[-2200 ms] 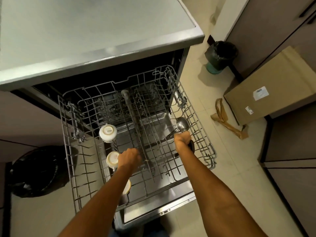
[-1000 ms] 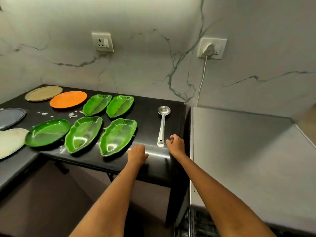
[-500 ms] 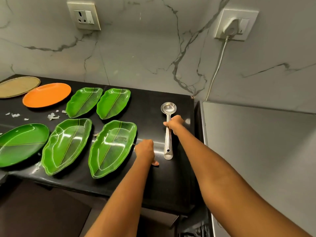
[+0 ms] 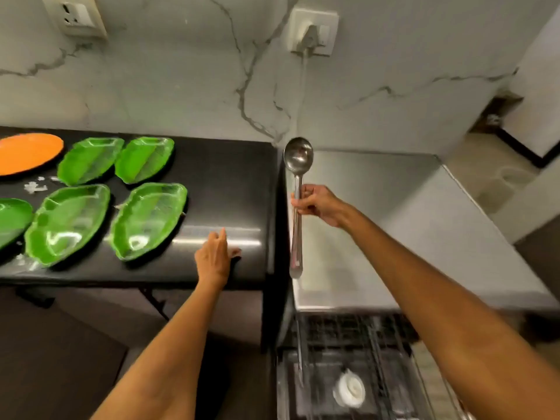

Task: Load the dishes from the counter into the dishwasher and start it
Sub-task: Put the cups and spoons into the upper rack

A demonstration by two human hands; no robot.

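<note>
A person is standing at a glossy black counter (image 4: 230, 207) beside an open dishwasher, seen from a camera on their head. The right hand (image 4: 318, 204) is holding a long stainless steel ladle (image 4: 297, 207) upright in the air, its grip curled round the middle of the handle, bowl at the top and handle end hanging down. The ladle is hovering just past the right edge of the counter, above the dishwasher's grey steel top (image 4: 394, 225). The left hand (image 4: 215, 259) is resting flat on the counter near its front edge, fingers straight, its grip holding nothing. Further left on the counter, green leaf-shaped glossy plates (image 4: 148, 219) and a round orange plate (image 4: 27, 151) are lying, still waiting to be loaded. Below the ladle, the dishwasher's pulled-out wire rack (image 4: 363, 344) is showing, blurred, with a small white cup (image 4: 348, 389) in it. The step in hand appears to be carrying the ladle over to the rack. The next move likely calls for lowering it and laying it among the wires so that it cannot slip through
</note>
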